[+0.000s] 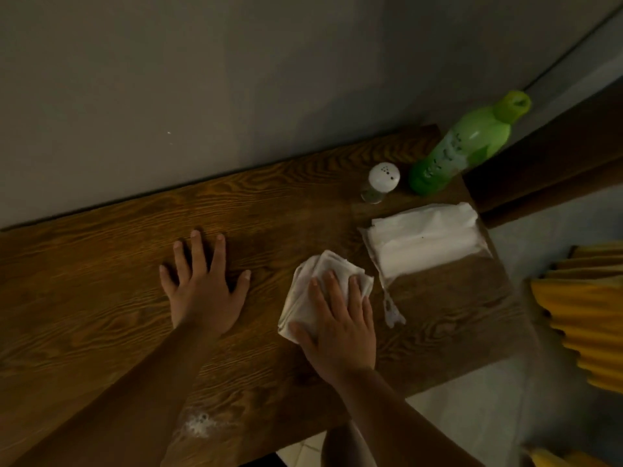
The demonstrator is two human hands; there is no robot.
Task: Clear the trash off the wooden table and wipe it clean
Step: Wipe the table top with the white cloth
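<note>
Your right hand (337,318) lies palm-down on a folded white cloth (312,288), fingers spread flat across it and pressing it to the wooden table (101,298) rather than closing round it; the cloth shows past your fingertips and to the left of your thumb, sitting right of the table's middle; your left hand (202,291) rests flat and open on bare wood just to the left of the cloth, fingers splayed, holding nothing; the two hands are near each other but apart. A stack of white paper napkins in a clear wrapper (424,237) lies toward the right end of the table, just beyond and to the right of the cloth, with a loose strip of the wrapper trailing down beside your right hand. Behind the stack, a small shaker with a white perforated cap (379,183) stands upright; a green plastic bottle (465,143) stands immediately to its right, near the wall corner. A whitish powdery smear (199,423) marks the wood close to the near edge, beside your left forearm. Yellow pleated fabric (586,325) hangs off the right side, clear of the table.
</note>
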